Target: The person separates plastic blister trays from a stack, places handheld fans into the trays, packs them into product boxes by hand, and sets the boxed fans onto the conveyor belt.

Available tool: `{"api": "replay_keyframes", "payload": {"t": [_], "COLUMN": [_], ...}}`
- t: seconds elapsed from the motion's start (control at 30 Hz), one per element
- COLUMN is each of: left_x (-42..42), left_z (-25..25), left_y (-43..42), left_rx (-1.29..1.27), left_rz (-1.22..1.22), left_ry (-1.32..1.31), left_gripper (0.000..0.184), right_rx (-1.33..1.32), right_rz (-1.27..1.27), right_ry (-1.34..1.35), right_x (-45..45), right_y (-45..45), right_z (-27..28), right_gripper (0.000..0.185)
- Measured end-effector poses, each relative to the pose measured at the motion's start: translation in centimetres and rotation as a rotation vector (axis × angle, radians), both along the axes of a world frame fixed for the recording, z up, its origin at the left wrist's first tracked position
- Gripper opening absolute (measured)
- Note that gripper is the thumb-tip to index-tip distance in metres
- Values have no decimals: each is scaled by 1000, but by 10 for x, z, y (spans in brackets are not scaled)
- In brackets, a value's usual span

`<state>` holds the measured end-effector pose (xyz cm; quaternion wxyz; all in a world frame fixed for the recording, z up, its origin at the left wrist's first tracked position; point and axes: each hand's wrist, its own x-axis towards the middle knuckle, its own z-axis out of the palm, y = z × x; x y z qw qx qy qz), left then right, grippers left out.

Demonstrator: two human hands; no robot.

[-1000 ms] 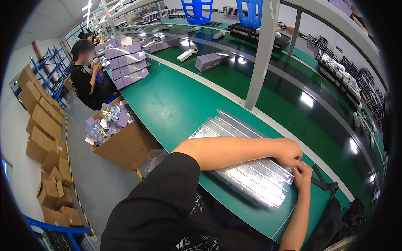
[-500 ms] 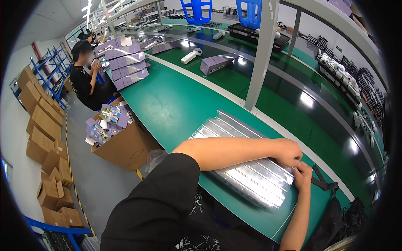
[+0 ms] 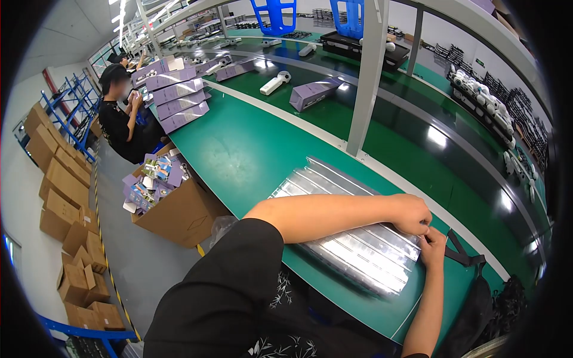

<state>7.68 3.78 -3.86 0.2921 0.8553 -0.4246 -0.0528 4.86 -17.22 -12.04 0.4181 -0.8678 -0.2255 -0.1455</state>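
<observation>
L hand (image 3: 412, 216) clenched at 3 o'clock end of clear strips (image 3: 361, 253) on bench (image 3: 239, 149); R hand (image 3: 433, 244) meets it, can't tell gripping what. Prob. fingertip work, calls for steady pinch.

Purple cartons (image 3: 182, 99) stand stacked on a green workbench (image 3: 230, 140) beside a seated worker (image 3: 116, 116), above an open cardboard box (image 3: 182, 212) of printed packaging.

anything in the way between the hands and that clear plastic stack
Nothing visible: the left hand and right hand meet at a corner of the clear plastic stack. The left forearm does pass over the stack.
</observation>
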Motion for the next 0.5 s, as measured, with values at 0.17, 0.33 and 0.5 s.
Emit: {"api": "replay_keyframes", "payload": {"t": [0.17, 0.33, 0.5], "left_x": [-1, -2, -1], "left_z": [3, 6, 6], "left_y": [0, 1, 2], "left_rx": [2, 34, 24], "left_rz": [17, 64, 75], "left_ry": [3, 24, 26], "left_gripper": [32, 33, 35], "right_rx": [-36, -149, -123], "right_rz": [-2, 17, -32], "right_ry": [-36, -173, -265], "right_x": [-1, 0, 0], "right_y": [-2, -11, -21], "right_z": [4, 15, 20], "right_gripper": [16, 11, 7]}}
